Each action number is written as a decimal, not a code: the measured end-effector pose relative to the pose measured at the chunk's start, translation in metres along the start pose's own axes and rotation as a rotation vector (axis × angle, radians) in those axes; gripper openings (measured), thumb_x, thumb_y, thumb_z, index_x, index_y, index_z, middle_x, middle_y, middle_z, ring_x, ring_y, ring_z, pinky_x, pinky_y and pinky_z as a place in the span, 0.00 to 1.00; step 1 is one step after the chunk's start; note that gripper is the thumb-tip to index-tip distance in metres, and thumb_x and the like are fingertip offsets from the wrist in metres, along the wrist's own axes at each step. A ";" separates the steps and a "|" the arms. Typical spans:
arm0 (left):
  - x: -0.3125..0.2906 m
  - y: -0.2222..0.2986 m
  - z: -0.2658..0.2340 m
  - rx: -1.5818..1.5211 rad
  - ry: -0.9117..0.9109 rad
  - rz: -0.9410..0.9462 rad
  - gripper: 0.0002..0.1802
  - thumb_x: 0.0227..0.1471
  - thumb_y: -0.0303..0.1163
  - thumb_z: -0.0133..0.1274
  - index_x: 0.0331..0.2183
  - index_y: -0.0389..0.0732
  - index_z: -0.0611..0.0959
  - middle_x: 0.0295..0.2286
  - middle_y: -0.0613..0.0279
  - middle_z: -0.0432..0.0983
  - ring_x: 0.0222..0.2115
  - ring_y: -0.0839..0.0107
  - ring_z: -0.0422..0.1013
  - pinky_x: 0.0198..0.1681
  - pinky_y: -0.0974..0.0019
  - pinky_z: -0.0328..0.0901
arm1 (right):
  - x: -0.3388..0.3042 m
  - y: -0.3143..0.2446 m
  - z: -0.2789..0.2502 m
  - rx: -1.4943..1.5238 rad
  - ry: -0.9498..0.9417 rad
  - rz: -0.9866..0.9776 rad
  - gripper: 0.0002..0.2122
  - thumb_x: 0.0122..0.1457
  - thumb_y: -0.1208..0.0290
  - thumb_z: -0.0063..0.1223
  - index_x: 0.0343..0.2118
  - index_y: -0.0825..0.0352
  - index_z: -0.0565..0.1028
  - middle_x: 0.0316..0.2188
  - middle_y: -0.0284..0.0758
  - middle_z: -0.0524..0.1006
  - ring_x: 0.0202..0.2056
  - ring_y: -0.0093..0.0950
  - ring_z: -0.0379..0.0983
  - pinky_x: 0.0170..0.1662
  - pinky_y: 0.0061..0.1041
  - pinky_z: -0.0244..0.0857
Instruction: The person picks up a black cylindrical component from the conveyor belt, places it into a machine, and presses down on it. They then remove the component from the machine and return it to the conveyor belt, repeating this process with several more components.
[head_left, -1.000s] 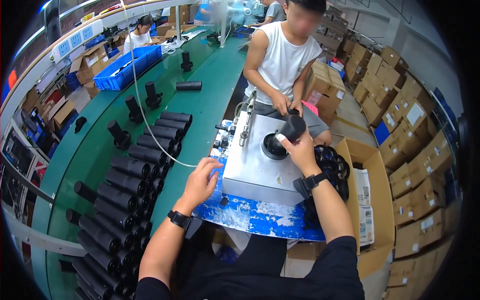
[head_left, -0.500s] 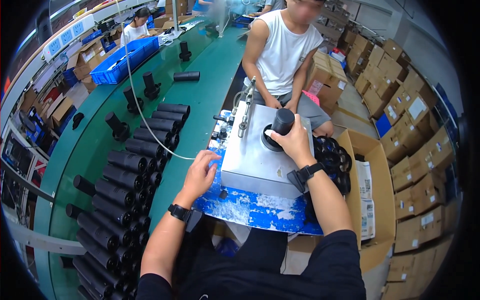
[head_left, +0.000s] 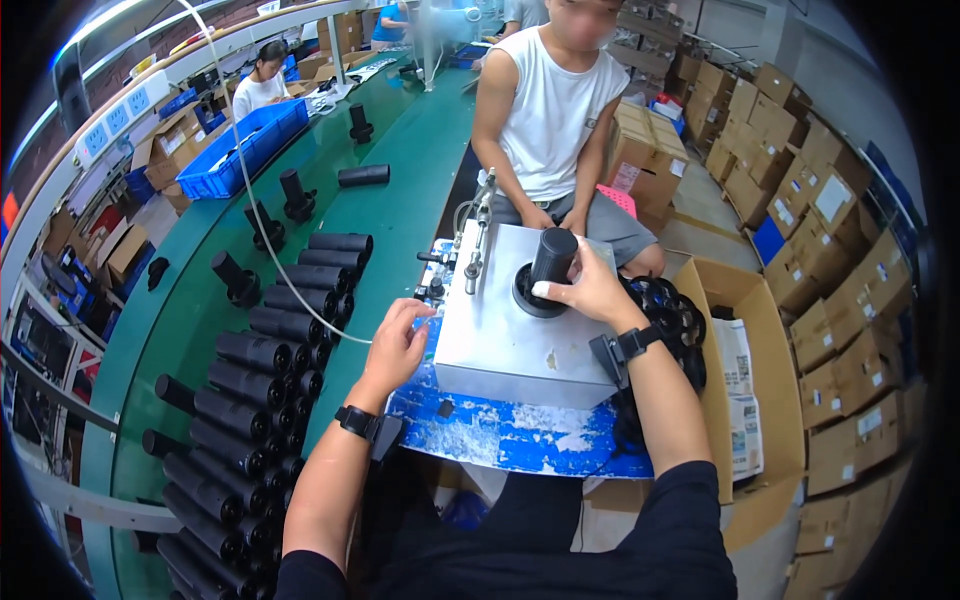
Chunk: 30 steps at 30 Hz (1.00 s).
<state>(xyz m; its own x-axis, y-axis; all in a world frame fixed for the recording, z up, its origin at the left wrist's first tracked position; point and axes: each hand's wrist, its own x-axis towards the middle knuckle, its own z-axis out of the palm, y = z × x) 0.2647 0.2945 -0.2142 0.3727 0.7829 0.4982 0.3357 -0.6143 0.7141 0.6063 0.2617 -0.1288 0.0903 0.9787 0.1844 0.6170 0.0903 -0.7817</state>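
Note:
On the silver metal box a ribbed black cylinder stands nearly upright in a round black ring. My right hand curves round the cylinder from the right. Its thumb lies low across the front, and the other fingers pass partly out of sight behind. My left hand hovers beside the box's left edge, holding nothing, with fingers loosely bent and apart. A metal valve fitting rises from the far left part of the box.
Many long black tubes lie stacked on the green bench to the left, with a white hose hanging across. Black rings and an open carton are on the right. A person in white sits opposite.
The whole view has shifted slightly. My right hand has turned on the cylinder, its fingers now further behind it, and the cylinder looks a little more upright. My left hand stays nearly still.

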 end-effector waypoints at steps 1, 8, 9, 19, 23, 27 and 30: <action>0.008 0.000 0.000 0.021 0.002 0.014 0.14 0.56 0.18 0.54 0.45 0.37 0.83 0.43 0.60 0.76 0.26 0.75 0.69 0.31 0.71 0.65 | 0.000 0.000 0.004 0.003 0.008 0.005 0.35 0.49 0.67 0.77 0.58 0.69 0.71 0.46 0.31 0.78 0.45 0.24 0.76 0.51 0.27 0.71; 0.074 -0.017 0.006 0.116 0.002 0.063 0.14 0.55 0.19 0.54 0.44 0.40 0.82 0.44 0.53 0.76 0.40 0.55 0.77 0.42 0.59 0.71 | 0.015 0.035 -0.010 0.238 -0.076 -0.122 0.38 0.44 0.58 0.79 0.57 0.71 0.72 0.42 0.40 0.82 0.43 0.31 0.80 0.48 0.29 0.72; 0.081 -0.020 0.008 0.152 -0.031 0.034 0.14 0.56 0.21 0.54 0.45 0.40 0.82 0.45 0.53 0.76 0.43 0.53 0.76 0.45 0.57 0.71 | 0.014 0.040 -0.011 0.233 -0.071 -0.118 0.38 0.44 0.58 0.79 0.57 0.71 0.72 0.42 0.40 0.82 0.43 0.31 0.80 0.48 0.29 0.72; 0.108 -0.077 0.013 0.350 -0.210 -0.087 0.18 0.65 0.38 0.50 0.53 0.41 0.79 0.55 0.53 0.73 0.55 0.51 0.71 0.58 0.55 0.67 | 0.001 0.002 0.011 -0.098 0.151 -0.022 0.37 0.45 0.60 0.78 0.56 0.69 0.71 0.41 0.38 0.82 0.39 0.30 0.81 0.45 0.29 0.74; 0.113 -0.087 0.016 0.367 -0.228 -0.081 0.21 0.67 0.41 0.48 0.54 0.40 0.79 0.56 0.53 0.73 0.55 0.51 0.71 0.58 0.55 0.67 | 0.002 0.007 0.012 -0.076 0.141 -0.049 0.36 0.46 0.60 0.78 0.56 0.69 0.71 0.41 0.38 0.82 0.40 0.29 0.80 0.45 0.29 0.74; 0.112 -0.093 0.020 0.367 -0.222 -0.082 0.21 0.68 0.41 0.48 0.54 0.39 0.79 0.57 0.53 0.71 0.57 0.51 0.70 0.60 0.55 0.66 | 0.005 0.022 0.008 -0.039 0.120 -0.151 0.35 0.47 0.62 0.77 0.57 0.68 0.71 0.41 0.38 0.82 0.41 0.29 0.80 0.46 0.29 0.73; 0.110 -0.094 0.022 0.369 -0.233 -0.098 0.22 0.68 0.42 0.47 0.55 0.38 0.79 0.59 0.53 0.70 0.58 0.51 0.69 0.61 0.55 0.65 | 0.006 0.024 0.008 -0.012 0.108 -0.180 0.34 0.48 0.63 0.76 0.57 0.68 0.72 0.41 0.37 0.82 0.41 0.29 0.79 0.47 0.30 0.72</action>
<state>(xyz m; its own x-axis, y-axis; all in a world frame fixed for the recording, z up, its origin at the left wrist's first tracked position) 0.2930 0.4363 -0.2371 0.4948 0.8218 0.2827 0.6493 -0.5658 0.5083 0.6153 0.2711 -0.1510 0.0610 0.9213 0.3840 0.6401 0.2591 -0.7233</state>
